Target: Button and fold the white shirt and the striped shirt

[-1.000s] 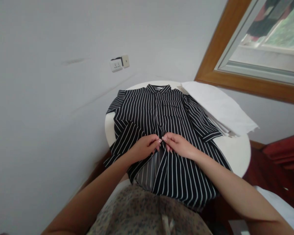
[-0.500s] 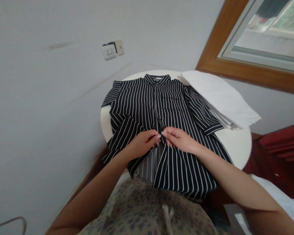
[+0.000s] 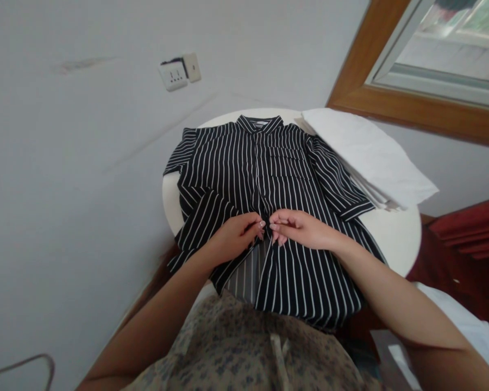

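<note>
A black shirt with white stripes point(image 3: 224, 163) lies front side up, its collar pointing away from me. The upper front is closed, while below my hands the two front edges part and show the greyish inside. My left hand point(image 3: 242, 232) pinches the front edge on the left, fingertips closed on the cloth. Close beside it, my right hand point(image 3: 297, 229) pinches the opposite edge at the same height. The fingertips nearly meet, with a small gap between them. Any button there is too small to make out.
The shirt rests on a round white table point(image 3: 403, 239), its hem hanging over the near edge. White folded sheets point(image 3: 367, 152) overlap the sleeve at the right. Behind stand a wall with a socket point(image 3: 173, 75) and a wood-framed window point(image 3: 411, 117). Red fabric point(image 3: 472, 228) is at far right.
The view has shifted slightly. Both hands keep their pinch at the shirt's front edges, with only small finger movements. The shirt lies much as before.
</note>
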`<state>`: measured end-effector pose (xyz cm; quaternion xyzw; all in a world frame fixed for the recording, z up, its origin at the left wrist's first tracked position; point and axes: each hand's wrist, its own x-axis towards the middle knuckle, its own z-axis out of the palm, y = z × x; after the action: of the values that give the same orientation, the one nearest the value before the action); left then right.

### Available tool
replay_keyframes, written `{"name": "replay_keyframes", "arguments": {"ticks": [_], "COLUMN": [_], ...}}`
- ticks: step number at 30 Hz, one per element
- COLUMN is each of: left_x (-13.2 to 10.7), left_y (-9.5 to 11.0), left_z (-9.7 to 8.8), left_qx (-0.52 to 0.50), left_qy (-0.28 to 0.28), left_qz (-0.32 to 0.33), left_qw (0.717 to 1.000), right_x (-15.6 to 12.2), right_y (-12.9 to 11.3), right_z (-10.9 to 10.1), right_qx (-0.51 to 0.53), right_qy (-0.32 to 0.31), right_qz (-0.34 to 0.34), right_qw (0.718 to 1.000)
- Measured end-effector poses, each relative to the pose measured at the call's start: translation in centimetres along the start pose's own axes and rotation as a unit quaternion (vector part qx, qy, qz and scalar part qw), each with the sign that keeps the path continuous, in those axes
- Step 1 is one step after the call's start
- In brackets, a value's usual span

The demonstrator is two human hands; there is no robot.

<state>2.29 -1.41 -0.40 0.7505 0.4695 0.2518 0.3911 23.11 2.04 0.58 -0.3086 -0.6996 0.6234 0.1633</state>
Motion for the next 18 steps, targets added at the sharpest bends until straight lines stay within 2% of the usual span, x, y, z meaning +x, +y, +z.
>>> {"name": "replay_keyframes", "arguments": {"ticks": [6,12,18], "left_x": [0.0,0.0,0.0], "left_y": [0.0,0.0,-0.2], "left_z": [0.0,0.1,0.1], "left_qx": [-0.02,-0.022,-0.011], "left_qy": [-0.005,0.0,0.001], "left_qz": [-0.019,-0.022,-0.014], "left_qw": [1.0,1.0,1.0], "right_x": [0.0,0.2,0.7], "right_y": [0.3,0.4,0.8], "right_z": [-0.5,-0.2,1.0], "right_qx": [0.025,0.051,-0.012], "right_qy": [0.008,0.005,0.058], "right_qz": [0.023,0.015,0.011], "right_qw": [0.999,0.999,0.998]}}
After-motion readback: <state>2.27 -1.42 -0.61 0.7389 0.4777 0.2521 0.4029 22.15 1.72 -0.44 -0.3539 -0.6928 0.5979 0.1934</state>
